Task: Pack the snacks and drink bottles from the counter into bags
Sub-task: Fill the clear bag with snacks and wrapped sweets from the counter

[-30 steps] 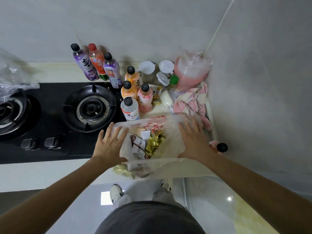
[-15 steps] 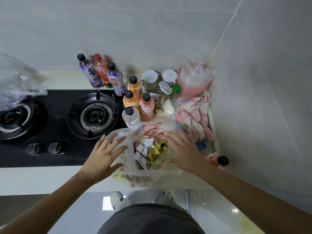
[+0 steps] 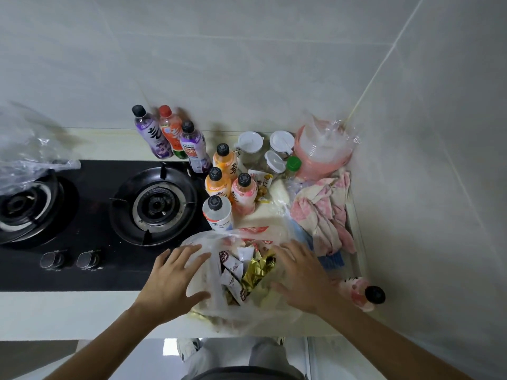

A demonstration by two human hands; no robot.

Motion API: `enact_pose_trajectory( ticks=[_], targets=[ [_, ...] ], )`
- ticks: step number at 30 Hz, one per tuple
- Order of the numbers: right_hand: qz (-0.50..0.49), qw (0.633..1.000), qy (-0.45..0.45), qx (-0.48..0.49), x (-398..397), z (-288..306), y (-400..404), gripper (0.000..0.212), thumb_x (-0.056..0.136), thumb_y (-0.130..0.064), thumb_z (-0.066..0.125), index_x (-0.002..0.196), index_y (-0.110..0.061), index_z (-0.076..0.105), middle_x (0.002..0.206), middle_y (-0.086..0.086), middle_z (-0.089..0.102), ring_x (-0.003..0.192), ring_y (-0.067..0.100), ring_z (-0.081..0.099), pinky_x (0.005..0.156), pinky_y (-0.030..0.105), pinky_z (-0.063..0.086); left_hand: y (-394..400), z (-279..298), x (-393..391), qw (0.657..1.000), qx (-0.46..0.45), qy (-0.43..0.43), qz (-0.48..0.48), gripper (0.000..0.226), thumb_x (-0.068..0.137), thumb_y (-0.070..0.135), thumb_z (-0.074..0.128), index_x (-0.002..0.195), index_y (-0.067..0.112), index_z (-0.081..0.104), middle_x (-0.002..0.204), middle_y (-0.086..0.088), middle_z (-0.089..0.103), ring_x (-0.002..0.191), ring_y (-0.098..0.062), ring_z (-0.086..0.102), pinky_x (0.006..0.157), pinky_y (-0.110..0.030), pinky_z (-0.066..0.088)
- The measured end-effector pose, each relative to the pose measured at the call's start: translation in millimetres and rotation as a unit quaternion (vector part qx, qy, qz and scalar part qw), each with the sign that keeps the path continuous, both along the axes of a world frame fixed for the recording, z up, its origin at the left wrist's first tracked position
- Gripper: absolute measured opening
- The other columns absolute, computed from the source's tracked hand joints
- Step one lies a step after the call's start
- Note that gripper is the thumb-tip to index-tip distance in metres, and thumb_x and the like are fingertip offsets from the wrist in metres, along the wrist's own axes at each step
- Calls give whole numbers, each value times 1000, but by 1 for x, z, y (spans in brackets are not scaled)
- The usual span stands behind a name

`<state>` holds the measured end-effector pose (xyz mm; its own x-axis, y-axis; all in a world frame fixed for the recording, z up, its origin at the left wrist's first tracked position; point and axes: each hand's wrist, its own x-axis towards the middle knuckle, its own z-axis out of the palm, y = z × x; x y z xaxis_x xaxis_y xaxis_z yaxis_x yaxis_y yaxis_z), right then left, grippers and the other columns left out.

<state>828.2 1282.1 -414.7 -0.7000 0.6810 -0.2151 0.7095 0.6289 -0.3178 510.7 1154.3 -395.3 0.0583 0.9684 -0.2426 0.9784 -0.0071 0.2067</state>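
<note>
With both my hands spread flat on the bag [image 3: 208,281], gripping nothing, the nearest bottle [image 3: 218,215] stands upright just beyond my left hand's [image 3: 172,281] fingers [image 3: 189,250]; right hand [image 3: 301,275] is farther.

A clear plastic bag of wrapped snacks [image 3: 241,272] sits at the table's [image 3: 82,311] front edge, right of the black two-burner gas stove [image 3: 96,215]. Behind it stand plastic drink bottles [image 3: 218,212]; a crumpled pink cloth [image 3: 323,212] lies to their right.
</note>
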Motion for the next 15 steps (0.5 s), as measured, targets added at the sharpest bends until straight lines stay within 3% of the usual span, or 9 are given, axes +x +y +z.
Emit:
enact_pose_trajectory(
  ticks=[3, 5, 8, 11, 15],
  targets=[
    [-43, 992, 111, 45, -18, 30, 15, 46, 92, -49, 56, 130, -22, 56, 124, -4, 49, 119, 20, 48, 104, 40, 44, 9, 27, 6, 995, 91, -42, 13, 62, 87, 67, 61, 135, 28, 58, 134, 8, 53, 119, -17, 53, 95, -37, 45],
    [-75, 984, 144, 70, -31, 41, 32, 35, 94, -42, 57, 119, -18, 61, 118, -2, 53, 111, 20, 52, 97, 34, 44, 20, 45, 7, 988, 136, -65, 20, 49, 91, 59, 63, 124, 23, 62, 119, 8, 56, 104, -17, 55, 84, -33, 45],
    [-100, 985, 119, 79, -51, 51, 65, 33, 93, -37, 61, 120, -17, 63, 120, 0, 56, 113, 22, 54, 98, 31, 34, 43, 68, 10, 978, 188, -84, 25, 39, 95, 49, 61, 115, 16, 65, 107, 5, 57, 93, -21, 54, 77, -38, 48],
    [-125, 988, 86, 19, -70, 48, 98, 36, 94, -32, 65, 126, -16, 62, 128, 2, 55, 122, 23, 53, 99, 36, 46, 67, 86, 16, 972, 214, -92, 31, 37, 96, 46, 58, 114, 14, 64, 105, 4, 57, 92, -21, 52, 77, -38, 47],
    [-154, 984, 52, -72, -93, 35, 126, 43, 92, -21, 67, 133, -13, 59, 138, 7, 52, 131, 27, 49, 99, 41, 49, 100, 101, 25, 968, 230, -97, 28, 34, 97, 42, 57, 113, 13, 63, 103, 2, 56, 91, -22, 52, 77, -40, 47]
  ],
)
